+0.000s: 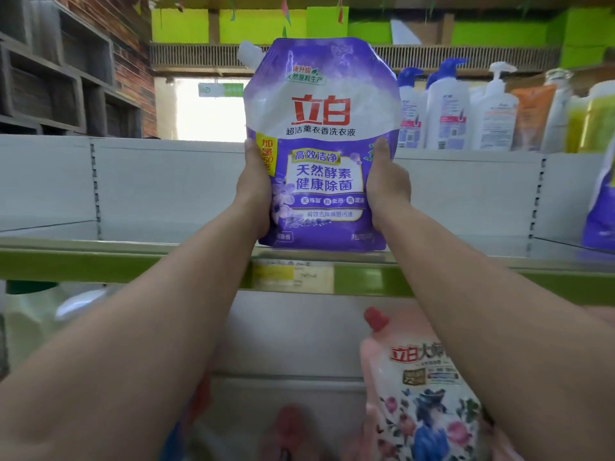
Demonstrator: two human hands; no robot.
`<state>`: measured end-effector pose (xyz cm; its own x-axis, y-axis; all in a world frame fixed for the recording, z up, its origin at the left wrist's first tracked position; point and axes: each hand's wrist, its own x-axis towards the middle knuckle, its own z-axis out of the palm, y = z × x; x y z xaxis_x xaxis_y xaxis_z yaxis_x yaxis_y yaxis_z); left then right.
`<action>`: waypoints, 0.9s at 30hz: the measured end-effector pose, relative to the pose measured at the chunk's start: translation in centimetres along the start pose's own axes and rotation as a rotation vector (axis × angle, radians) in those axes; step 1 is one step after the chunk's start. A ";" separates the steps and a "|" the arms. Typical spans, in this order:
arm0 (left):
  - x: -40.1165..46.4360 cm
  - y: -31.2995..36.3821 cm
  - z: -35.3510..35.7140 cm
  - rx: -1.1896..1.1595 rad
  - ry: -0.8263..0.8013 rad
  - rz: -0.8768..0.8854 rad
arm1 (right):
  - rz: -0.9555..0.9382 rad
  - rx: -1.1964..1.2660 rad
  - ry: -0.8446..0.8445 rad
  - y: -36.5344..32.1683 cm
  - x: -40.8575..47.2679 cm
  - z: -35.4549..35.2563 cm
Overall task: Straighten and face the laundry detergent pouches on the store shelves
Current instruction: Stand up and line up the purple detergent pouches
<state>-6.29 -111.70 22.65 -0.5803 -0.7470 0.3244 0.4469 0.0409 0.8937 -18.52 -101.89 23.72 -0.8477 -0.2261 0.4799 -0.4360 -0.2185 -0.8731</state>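
I have the purple lavender detergent pouch (321, 144) pinched by its lower sides, my left hand (254, 191) on one edge and my right hand (386, 184) on the other, thumbs on the printed front, its base at the lip of the green-edged shelf (133, 261) above the price tag (293, 276). The label faces me and the pouch stands upright, so I judge this the facing step. Next I should seat the base flat, square it to the edge, and let go gently so it doesn't slump.

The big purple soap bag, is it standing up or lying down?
Standing up. The purple pouch has its bottom edge on the shelf, its spout at the top, front label facing out; the left hand and right hand grip its sides.
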 end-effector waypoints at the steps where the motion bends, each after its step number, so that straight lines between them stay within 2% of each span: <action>1: -0.2 -0.3 1.0 -0.011 -0.012 -0.007 | -0.004 -0.009 0.014 0.0 0.3 -1.1; 15: -2.2 -4.4 15.5 -0.033 -0.066 -0.075 | -0.032 -0.066 0.108 1.3 4.7 -16.1; 27: -4.1 -6.6 24.2 -0.034 -0.044 -0.066 | 0.006 -0.036 0.165 2.8 8.6 -24.0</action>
<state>-23.32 -92.87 22.98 -0.6386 -0.7173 0.2788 0.4286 -0.0306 0.9030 -34.28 -81.65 23.37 -0.8874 -0.0674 0.4561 -0.4384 -0.1824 -0.8800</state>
